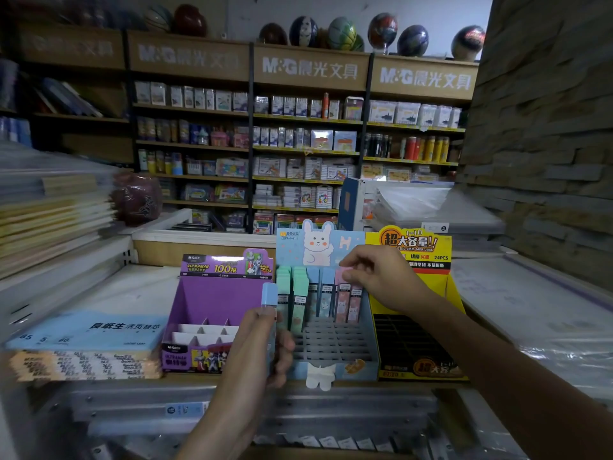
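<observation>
A light-blue display box (335, 356) with a rabbit header card stands at the middle of the counter. Its back rows hold several upright lead cases in green, blue and pink. My right hand (381, 280) reaches over the box and pinches the top of a pink case (346, 272) in the back row. My left hand (265, 340) grips a blue-capped lead case (269, 295) upright, just left of the box. The front grid slots of the box show no cases.
A purple display box (212, 313) stands to the left and a yellow-and-black one (414, 340) to the right. A blue paper pack (86, 330) lies on stacked pads at far left. Stocked shelves (298, 154) fill the back wall; a brick pillar (547, 127) rises at right.
</observation>
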Demonstrator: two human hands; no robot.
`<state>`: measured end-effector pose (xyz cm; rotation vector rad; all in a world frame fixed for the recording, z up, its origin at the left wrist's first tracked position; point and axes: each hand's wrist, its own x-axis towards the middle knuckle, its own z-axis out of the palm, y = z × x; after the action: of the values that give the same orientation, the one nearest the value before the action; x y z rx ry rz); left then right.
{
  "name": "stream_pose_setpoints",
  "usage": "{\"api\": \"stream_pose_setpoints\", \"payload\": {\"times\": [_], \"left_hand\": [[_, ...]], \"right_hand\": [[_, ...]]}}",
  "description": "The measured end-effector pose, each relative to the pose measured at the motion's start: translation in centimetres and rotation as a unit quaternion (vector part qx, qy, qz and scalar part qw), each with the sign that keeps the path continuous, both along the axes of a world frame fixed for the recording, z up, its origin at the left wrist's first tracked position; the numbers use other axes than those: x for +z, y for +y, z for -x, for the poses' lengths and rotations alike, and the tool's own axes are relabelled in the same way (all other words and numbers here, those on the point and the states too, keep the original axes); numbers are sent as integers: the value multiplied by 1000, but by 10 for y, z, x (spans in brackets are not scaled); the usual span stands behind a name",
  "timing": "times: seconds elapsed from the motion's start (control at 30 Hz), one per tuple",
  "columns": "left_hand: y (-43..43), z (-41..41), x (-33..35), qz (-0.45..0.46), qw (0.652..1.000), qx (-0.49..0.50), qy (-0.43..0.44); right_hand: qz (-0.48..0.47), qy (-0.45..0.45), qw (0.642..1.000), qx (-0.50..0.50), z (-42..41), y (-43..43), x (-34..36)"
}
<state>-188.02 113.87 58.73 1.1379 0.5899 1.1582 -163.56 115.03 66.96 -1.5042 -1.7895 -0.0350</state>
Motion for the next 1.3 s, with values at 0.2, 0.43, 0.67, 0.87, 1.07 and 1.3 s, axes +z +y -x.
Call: {"api": "stream_pose_setpoints", "payload": {"times": [0.2,0.43,0.67,0.87,1.07,1.3], "left_hand": [[7,-4,-4,-30,999,31,-3],[10,-6,0,-83,994,42,49],[17,-10,31,-238,965,32,109],[41,-28,62,-295,940,49,162],[69,-45,84,-343,903,82,246],[84,-57,90,-371,864,94,326]], "right_hand": [[-45,-51,997,-23,2,6,-14],[-93,-60,992,-57,2,6,-24],[-84,-8,994,-68,2,-23,-23],[-53,32,991,-122,-16,-70,-40],[67,-10,981,-181,-36,-91,-69],[69,19,979,-188,-42,-92,-82]]}}
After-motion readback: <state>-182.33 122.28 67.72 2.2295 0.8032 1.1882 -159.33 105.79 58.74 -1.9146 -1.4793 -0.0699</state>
